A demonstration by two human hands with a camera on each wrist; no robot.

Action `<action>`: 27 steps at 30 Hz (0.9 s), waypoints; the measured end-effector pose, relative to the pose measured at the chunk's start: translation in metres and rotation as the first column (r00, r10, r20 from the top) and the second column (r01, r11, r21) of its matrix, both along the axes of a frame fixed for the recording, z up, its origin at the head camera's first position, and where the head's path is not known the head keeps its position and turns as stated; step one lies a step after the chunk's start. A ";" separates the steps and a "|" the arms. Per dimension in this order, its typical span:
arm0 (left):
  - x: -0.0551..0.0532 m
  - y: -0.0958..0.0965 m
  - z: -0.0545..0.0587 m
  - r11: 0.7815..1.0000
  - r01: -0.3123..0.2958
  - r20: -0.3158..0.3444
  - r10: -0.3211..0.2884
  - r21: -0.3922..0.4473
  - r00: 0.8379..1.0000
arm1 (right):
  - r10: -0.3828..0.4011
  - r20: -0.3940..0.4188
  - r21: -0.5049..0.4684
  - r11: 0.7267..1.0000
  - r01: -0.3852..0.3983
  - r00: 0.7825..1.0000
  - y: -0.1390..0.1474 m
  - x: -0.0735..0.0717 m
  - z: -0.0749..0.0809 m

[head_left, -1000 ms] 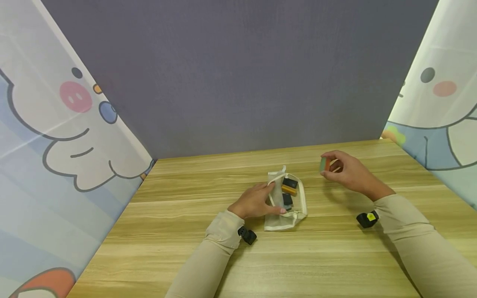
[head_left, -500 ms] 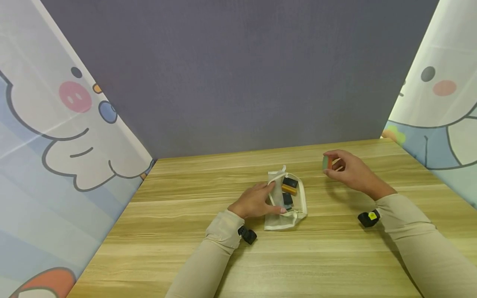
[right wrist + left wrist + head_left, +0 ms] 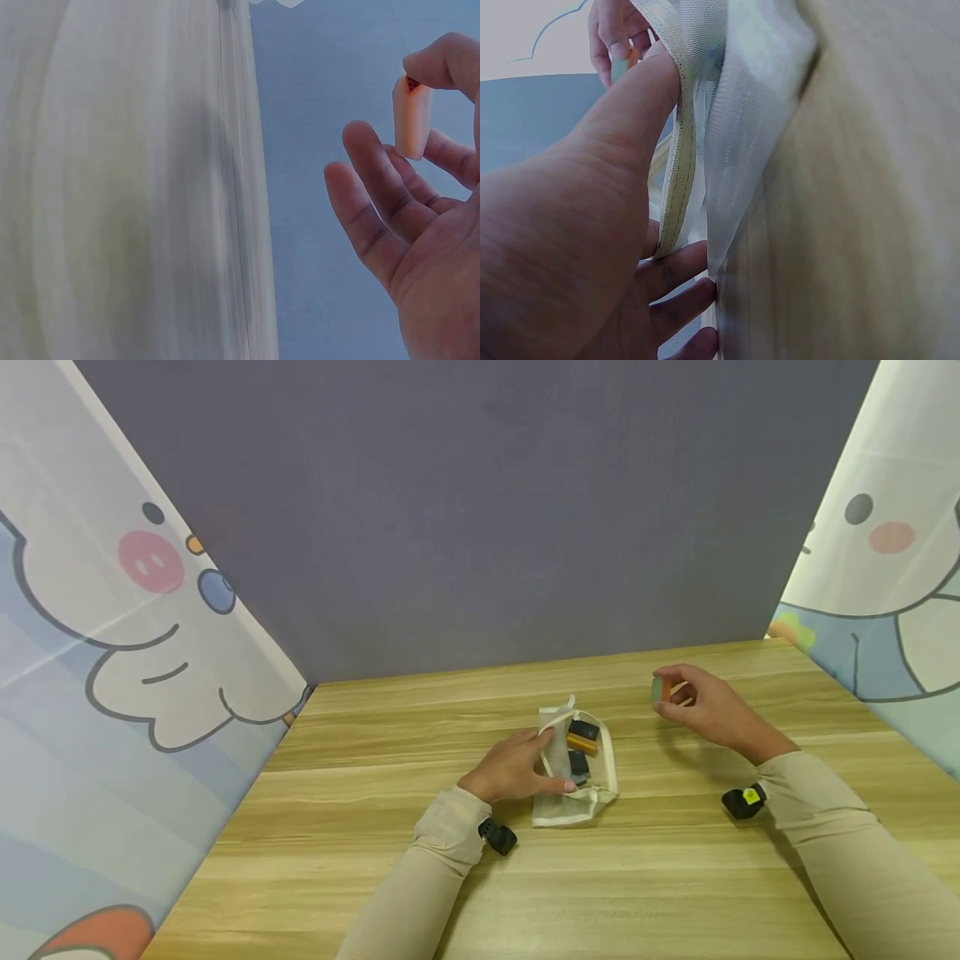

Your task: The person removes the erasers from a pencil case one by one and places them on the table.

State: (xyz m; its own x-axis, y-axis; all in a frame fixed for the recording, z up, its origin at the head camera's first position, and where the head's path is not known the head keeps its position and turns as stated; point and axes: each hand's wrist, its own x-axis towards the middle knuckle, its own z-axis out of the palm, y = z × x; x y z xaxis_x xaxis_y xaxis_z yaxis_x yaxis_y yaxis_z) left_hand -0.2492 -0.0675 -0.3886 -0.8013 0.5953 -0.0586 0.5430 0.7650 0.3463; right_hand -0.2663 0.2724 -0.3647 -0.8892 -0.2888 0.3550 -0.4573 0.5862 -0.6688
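A translucent mesh pouch (image 3: 561, 810) with a cream zipper edge lies unzipped on the table, small dark and yellow pieces showing inside. My left hand (image 3: 513, 766) rests at its left side, thumb and index finger spread across the mouth. In the left wrist view, the thumb reaches behind the zipper tape (image 3: 676, 187) while other fingers touch the mesh. To the right of the pouch, above the table, my right hand (image 3: 701, 700) pinches a small green and orange block (image 3: 660, 688) between thumb and fingers. The right wrist view shows the block's orange side (image 3: 412, 124); its kind is unclear.
Inside the pouch are a black piece (image 3: 583, 729), a yellow piece (image 3: 582, 744) and another dark piece (image 3: 578, 762). A grey panel (image 3: 480, 527) stands behind the wooden table (image 3: 360, 827). Cartoon-printed cloths hang at the left (image 3: 82, 710) and right (image 3: 885, 577).
My right hand has shifted slightly right with the block, which has turned a little. The left hand and the pouch stay in place.
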 end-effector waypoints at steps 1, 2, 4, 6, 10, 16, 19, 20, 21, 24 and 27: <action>0.000 0.000 0.000 1.000 0.001 0.001 -0.001 0.000 1.000 | -0.001 -0.006 -0.001 1.000 0.001 1.000 0.001 0.000 0.000; 0.000 0.000 0.000 1.000 0.001 0.003 -0.001 0.001 1.000 | -0.004 -0.012 -0.003 1.000 0.004 1.000 0.001 0.000 0.000; 0.000 0.001 0.001 1.000 0.001 0.001 -0.001 -0.001 1.000 | -0.012 -0.024 -0.003 1.000 0.012 1.000 0.003 0.000 0.000; 0.001 0.002 0.002 1.000 0.001 -0.002 -0.001 -0.003 1.000 | -0.025 -0.033 0.001 1.000 0.025 0.999 0.005 0.001 0.001; 0.001 0.003 0.005 1.000 0.004 -0.008 -0.004 -0.010 1.000 | -0.047 -0.025 0.011 0.999 0.047 0.999 0.008 0.002 0.004; 0.002 0.001 0.003 1.000 0.000 -0.001 0.000 -0.003 1.000 | -0.063 -0.017 0.023 0.998 0.064 0.998 0.007 0.002 0.005; 0.002 0.000 0.001 1.000 -0.001 0.000 0.001 -0.005 1.000 | -0.066 -0.010 0.019 0.998 0.066 0.998 0.008 0.001 0.002; 0.001 0.000 0.000 1.000 0.001 -0.002 -0.001 -0.007 1.000 | -0.070 -0.009 0.017 0.997 0.070 0.998 0.009 0.001 0.001; 0.001 0.000 0.000 1.000 0.003 -0.006 -0.003 -0.008 1.000 | -0.072 -0.006 0.014 0.997 0.072 0.997 0.010 0.000 0.000; 0.003 0.001 0.000 1.000 0.002 -0.009 -0.003 -0.016 1.000 | -0.077 0.010 0.007 0.997 0.076 0.997 0.012 0.001 -0.001; 0.004 0.002 0.001 1.000 -0.007 -0.006 0.007 -0.027 1.000 | -0.082 0.019 0.011 0.997 0.082 0.996 0.014 0.000 -0.001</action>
